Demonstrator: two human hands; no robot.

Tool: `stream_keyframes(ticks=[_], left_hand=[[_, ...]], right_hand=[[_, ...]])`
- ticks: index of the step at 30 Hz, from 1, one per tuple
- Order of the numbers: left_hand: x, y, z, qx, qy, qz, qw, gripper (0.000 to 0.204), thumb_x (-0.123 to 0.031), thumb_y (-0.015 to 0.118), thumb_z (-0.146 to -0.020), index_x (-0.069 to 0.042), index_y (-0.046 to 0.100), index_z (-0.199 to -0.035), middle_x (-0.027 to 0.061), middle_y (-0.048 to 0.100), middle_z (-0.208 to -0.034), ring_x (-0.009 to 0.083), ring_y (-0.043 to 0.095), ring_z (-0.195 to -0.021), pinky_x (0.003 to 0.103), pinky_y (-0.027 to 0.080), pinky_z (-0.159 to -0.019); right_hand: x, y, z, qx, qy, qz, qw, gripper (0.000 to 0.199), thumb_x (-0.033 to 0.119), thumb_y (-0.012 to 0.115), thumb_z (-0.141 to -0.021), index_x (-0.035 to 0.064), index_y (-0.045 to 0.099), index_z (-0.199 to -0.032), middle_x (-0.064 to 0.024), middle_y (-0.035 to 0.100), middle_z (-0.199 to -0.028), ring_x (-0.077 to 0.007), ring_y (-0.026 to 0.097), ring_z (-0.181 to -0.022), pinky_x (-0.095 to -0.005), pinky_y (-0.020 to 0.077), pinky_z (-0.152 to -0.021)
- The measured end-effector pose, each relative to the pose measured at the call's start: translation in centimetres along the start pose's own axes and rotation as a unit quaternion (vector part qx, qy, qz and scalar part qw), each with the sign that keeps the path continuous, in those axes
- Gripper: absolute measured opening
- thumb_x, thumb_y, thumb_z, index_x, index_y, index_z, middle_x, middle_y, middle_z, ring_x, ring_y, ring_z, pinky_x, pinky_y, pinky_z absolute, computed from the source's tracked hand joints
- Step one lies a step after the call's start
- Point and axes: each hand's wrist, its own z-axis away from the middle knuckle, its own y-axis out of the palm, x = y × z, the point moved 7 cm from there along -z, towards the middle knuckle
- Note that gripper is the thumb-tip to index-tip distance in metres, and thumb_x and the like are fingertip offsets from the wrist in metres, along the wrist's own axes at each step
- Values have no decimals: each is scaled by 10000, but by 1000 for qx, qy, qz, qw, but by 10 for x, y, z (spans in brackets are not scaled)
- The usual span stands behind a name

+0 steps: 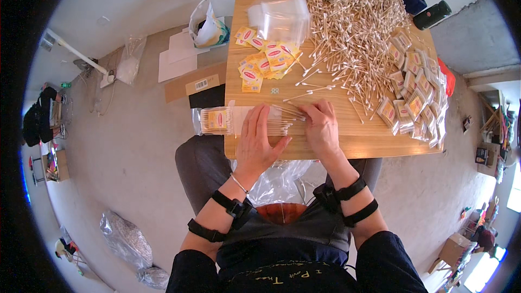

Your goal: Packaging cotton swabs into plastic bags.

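Observation:
My left hand [258, 138] lies flat at the table's near edge, fingers stretched out over a small group of cotton swabs [279, 128] and a pale flat sheet or bag [241, 120]. Beyond its fingertips, my right hand [323, 125] is closed, with thumb and fingers pinched at the ends of a few swabs; its fingertips are partly hidden. To the left of my left hand, a clear packet [216, 120] of swabs with a yellow label lies at the table's edge. A large heap of loose cotton swabs [353, 21] covers the far middle.
Yellow label cards [266, 64] and clear plastic bags [282, 19] lie at the far left of the wooden table [358, 144]. Filled packets [418, 92] pile up at the right edge. A dark green cylinder [432, 14] stands far right. A white bag [207, 27] sits beyond the left edge.

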Motion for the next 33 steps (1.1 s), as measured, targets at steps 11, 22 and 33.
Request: stream_keyframes(ticks=[11, 22, 33], left_hand=[[0, -2, -2, -5, -16, 12, 1000, 864, -346, 780, -759, 23, 355, -1415, 207, 413, -1416, 390, 404, -1307, 459, 355, -1098], [4, -6, 2, -30, -22, 51, 998, 792, -283, 739, -803, 35, 350, -1415, 231, 422, -1400, 397, 424, -1287, 460, 375, -1080], [15, -11, 6, -78, -25, 104, 991, 593, -136, 571, -904, 70, 347, -1412, 281, 449, -1374, 427, 454, -1266, 448, 374, -1080]], right_hand=[[6, -1, -26, -14, -19, 1, 1000, 325, -117, 560, -759, 32, 690, -1017, -134, 601, -990, -350, 577, -953, -406, 480, -854], [-15, -31, 0, -76, 117, -83, 987, 229, -53, 528, -866, 21, 659, -1039, -164, 626, -981, -351, 606, -942, -397, 497, -829], [-11, 12, 7, -72, 123, -298, 944, 328, -18, 452, -964, -32, 508, -1286, -157, 569, -1278, -247, 520, -1201, -327, 382, -1044]])
